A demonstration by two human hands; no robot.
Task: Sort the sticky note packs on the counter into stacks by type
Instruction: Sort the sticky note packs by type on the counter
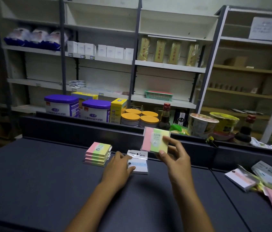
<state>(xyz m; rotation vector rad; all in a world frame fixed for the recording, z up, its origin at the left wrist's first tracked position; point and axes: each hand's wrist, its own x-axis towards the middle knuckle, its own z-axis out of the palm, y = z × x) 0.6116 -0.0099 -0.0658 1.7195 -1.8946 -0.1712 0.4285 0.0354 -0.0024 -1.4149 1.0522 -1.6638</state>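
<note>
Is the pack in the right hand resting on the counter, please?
No, the right hand holds the pink-and-yellow pack in the air above the counter.

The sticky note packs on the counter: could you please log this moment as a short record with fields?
right hand: right hand holds a pink-green-yellow pack up above the counter
left hand: left hand rests on the white-blue pack
sorted stack: striped stack, left of the white-blue pack
unsorted: loose pile at the right edge
</note>
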